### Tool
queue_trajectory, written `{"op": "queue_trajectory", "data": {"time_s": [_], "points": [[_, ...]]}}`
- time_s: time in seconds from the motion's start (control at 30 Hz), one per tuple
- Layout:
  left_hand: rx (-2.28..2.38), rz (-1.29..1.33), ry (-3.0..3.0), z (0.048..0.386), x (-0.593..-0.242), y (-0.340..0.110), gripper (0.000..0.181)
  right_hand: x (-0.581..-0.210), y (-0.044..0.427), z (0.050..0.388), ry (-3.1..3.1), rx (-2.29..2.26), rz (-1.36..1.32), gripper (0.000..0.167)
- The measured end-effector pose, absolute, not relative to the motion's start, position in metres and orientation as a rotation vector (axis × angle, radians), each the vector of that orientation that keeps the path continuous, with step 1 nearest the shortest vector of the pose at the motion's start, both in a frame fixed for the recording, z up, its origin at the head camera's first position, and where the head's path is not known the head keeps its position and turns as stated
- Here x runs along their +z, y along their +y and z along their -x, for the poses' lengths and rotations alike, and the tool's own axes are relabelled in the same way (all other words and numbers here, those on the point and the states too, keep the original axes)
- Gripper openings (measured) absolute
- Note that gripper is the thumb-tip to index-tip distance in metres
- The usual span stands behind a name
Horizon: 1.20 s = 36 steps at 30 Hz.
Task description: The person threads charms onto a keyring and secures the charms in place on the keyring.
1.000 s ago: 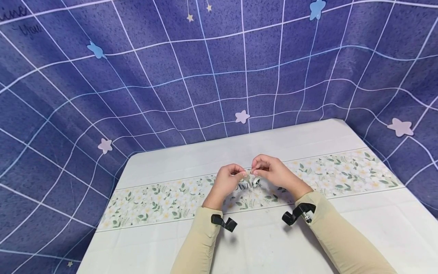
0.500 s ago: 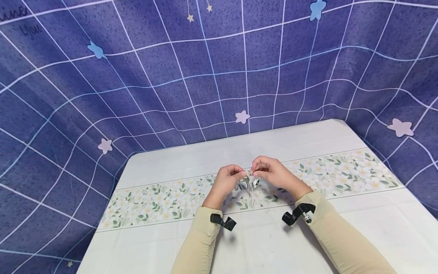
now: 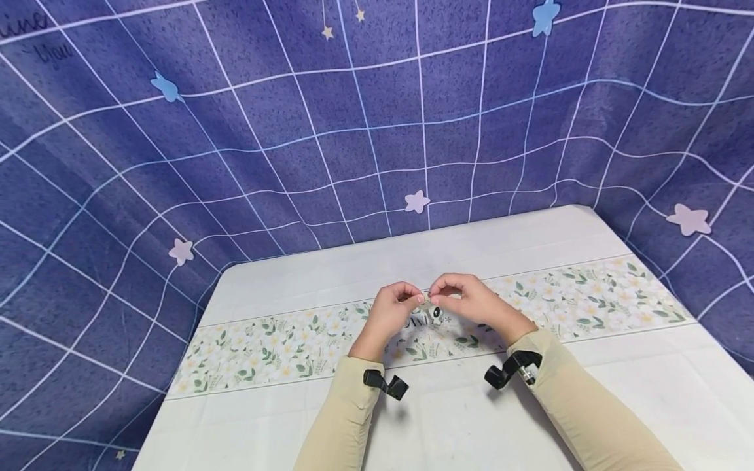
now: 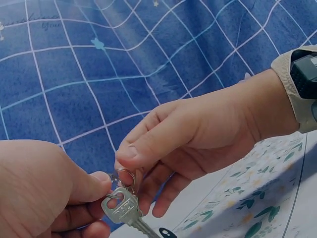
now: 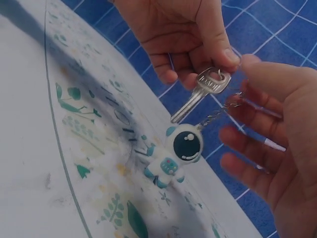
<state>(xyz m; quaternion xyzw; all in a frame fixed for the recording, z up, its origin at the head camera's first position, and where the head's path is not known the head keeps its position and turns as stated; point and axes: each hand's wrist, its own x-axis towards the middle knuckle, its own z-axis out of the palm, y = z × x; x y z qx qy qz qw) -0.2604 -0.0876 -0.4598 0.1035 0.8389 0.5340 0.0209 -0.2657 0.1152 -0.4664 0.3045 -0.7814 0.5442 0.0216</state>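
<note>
Two pinches: left hand (image 3: pixel 389 314) up by the key (image 4: pixel 126 212), right hand (image 3: pixel 471 302) atop the astronaut keychain (image 5: pixel 181 150). I'd brace one side, ease the other, no yanking.

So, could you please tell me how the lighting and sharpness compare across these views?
Head view: brightest, with soft shadows on the white table, but the key is too small to make out clearly; left wrist view: dimmer, the key fairly crisp; right wrist view: also dim, a broad shadow crossing the floral band, the astronaut charm readable.
</note>
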Motion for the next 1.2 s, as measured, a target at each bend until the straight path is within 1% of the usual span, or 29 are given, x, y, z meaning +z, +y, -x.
{"op": "queue_trajectory", "data": {"time_s": [0.13,0.33,0.5,0.67,0.83,0.97,1.1,1.2], "points": [[1.607,-0.344,2.649,0.258,-0.457,-0.087,0.013,-0.479,0.117,0.275,-2.396,1.688,-0.939,0.005],[1.588,-0.346,2.680,0.258,-0.454,-0.087,0.012,-0.479,0.117,0.277,-2.366,1.681,-0.959,0.002],[1.637,-0.305,2.640,0.259,-0.455,-0.088,0.012,-0.477,0.115,0.275,-2.353,1.660,-0.957,0.005],[1.749,-0.204,2.520,0.261,-0.458,-0.090,0.012,-0.480,0.116,0.275,-2.308,1.632,-1.024,0.006],[1.823,-0.134,2.436,0.263,-0.462,-0.091,0.013,-0.484,0.117,0.277,-2.268,1.632,-1.063,0.012],[1.781,-0.194,2.485,0.260,-0.460,-0.090,0.013,-0.483,0.117,0.277,-2.302,1.700,-1.065,0.011],[1.616,-0.308,2.639,0.255,-0.452,-0.089,0.012,-0.478,0.117,0.276,-2.378,1.749,-1.031,0.008],[1.492,-0.360,2.738,0.252,-0.447,-0.088,0.011,-0.475,0.116,0.274,-2.425,1.713,-0.999,0.008]]}}
